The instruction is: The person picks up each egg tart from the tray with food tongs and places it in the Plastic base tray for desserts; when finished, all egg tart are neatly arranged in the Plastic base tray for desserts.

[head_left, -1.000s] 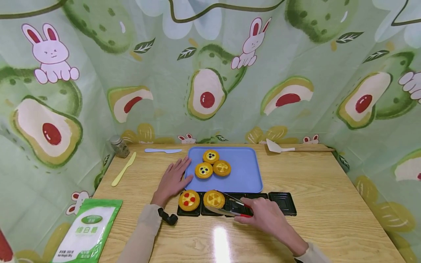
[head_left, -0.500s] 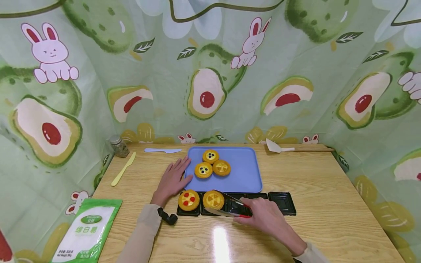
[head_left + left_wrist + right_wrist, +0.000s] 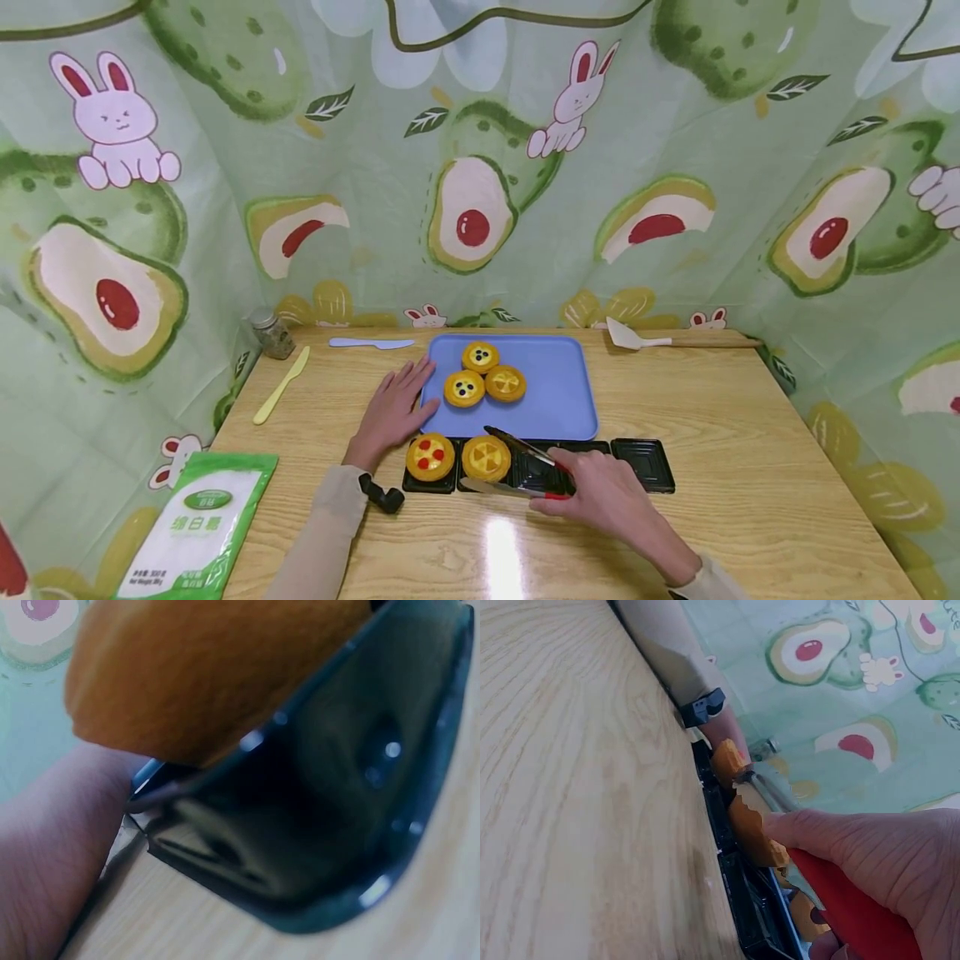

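Wooden table [image 3: 750, 467]; five tarts [image 3: 486, 457]; four black trays [image 3: 643, 461]

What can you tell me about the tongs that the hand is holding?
The tongs are thin and silvery, like metal, with a red grip at the back, seen best in the right wrist view. The right hand holds them by that grip. They lie low and nearly flat, tips pointing toward the yellow tart in the black tray. Their two arms stand spread, one on each side of the tart. Whether the tips touch it cannot be told.
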The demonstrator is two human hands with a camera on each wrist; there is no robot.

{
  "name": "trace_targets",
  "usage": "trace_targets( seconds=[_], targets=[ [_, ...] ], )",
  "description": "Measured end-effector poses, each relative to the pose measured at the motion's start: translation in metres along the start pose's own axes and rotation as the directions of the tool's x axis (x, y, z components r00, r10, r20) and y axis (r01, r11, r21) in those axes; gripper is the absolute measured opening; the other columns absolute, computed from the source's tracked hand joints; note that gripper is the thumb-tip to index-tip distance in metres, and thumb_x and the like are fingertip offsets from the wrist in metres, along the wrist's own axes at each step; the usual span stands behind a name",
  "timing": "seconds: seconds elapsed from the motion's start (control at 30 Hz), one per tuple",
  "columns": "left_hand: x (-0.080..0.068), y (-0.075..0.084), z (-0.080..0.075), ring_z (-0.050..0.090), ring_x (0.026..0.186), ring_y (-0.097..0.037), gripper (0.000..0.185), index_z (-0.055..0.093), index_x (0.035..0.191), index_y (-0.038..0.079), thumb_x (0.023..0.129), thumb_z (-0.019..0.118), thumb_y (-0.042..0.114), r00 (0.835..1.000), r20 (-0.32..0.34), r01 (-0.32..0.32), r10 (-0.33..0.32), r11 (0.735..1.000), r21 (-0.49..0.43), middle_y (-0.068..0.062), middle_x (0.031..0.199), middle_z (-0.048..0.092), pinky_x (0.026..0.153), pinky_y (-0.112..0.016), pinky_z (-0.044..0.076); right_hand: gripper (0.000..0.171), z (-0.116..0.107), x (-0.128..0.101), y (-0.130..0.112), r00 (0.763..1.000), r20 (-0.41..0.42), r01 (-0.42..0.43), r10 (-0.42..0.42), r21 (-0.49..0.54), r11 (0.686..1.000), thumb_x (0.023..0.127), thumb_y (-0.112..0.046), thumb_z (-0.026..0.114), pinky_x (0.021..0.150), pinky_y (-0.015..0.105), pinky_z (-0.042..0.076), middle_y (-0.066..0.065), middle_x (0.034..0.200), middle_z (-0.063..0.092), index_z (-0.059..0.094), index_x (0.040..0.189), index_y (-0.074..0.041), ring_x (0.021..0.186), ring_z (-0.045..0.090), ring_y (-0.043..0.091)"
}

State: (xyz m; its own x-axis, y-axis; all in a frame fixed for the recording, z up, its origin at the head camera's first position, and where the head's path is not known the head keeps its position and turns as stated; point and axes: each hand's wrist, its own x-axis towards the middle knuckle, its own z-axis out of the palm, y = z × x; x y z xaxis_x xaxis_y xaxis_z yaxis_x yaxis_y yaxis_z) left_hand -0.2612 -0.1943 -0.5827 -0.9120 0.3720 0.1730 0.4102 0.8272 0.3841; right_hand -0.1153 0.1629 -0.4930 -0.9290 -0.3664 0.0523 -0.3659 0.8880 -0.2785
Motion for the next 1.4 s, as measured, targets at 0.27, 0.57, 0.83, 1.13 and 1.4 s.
trace_targets(
  seconds=[0.27,0.57,0.83,1.13,1.4],
  targets=[
    [0.000,-0.001,0.001,0.018,0.160,-0.028,0.075,0.028,0.167,0.023,0.105,0.045,0.060,1.000,-0.002,0.005,-0.005,1.000,0.005,0.005,0.173,0.020,0.128,-0.055,0.013,0.058,-0.009,0.004,0.002,0.996,-0.029,-0.086,0.087,0.032,0.996,0.072,-0.075,0.081,0.047,0.028,0.026,-0.010,0.060,0.041,0.058,0.083,-0.023,0.052,0.038,0.009],
    [0.000,0.002,-0.002,0.023,0.159,-0.033,0.074,0.031,0.166,0.019,0.105,0.048,0.057,1.000,-0.019,-0.012,0.012,1.000,-0.005,0.000,0.172,0.025,0.127,-0.058,0.015,0.063,-0.018,0.009,0.008,0.991,-0.043,-0.123,0.127,0.081,0.989,0.077,-0.076,0.076,0.046,0.027,0.028,-0.008,0.059,0.042,0.061,0.089,-0.016,0.049,0.038,0.010],
    [0.000,-0.001,0.000,0.019,0.160,-0.028,0.074,0.028,0.167,0.022,0.105,0.046,0.058,1.000,0.003,-0.001,0.001,1.000,0.002,0.004,0.173,0.022,0.128,-0.055,0.013,0.067,-0.024,0.019,0.019,0.986,-0.065,-0.147,0.156,0.120,0.982,0.083,-0.077,0.069,0.048,0.029,0.031,-0.004,0.067,0.046,0.061,0.099,-0.012,0.053,0.042,0.012],
    [0.000,-0.003,0.002,0.017,0.161,-0.027,0.075,0.025,0.168,0.025,0.105,0.043,0.062,1.000,0.019,0.007,-0.007,1.000,0.010,0.006,0.174,0.019,0.129,-0.054,0.012,0.066,-0.022,0.034,0.029,0.980,-0.107,-0.155,0.165,0.095,0.983,0.083,-0.074,0.072,0.049,0.030,0.032,-0.002,0.067,0.044,0.059,0.092,-0.010,0.056,0.044,0.015],
    [0.000,-0.002,0.000,0.018,0.160,-0.028,0.076,0.026,0.168,0.024,0.105,0.043,0.062,1.000,0.012,0.000,0.000,1.000,0.014,0.005,0.174,0.020,0.128,-0.055,0.013,0.071,-0.015,0.050,0.038,0.979,-0.089,-0.179,0.185,0.078,0.981,0.083,-0.070,0.075,0.047,0.031,0.036,0.000,0.065,0.047,0.064,0.105,-0.004,0.054,0.046,0.016]
  ],
)
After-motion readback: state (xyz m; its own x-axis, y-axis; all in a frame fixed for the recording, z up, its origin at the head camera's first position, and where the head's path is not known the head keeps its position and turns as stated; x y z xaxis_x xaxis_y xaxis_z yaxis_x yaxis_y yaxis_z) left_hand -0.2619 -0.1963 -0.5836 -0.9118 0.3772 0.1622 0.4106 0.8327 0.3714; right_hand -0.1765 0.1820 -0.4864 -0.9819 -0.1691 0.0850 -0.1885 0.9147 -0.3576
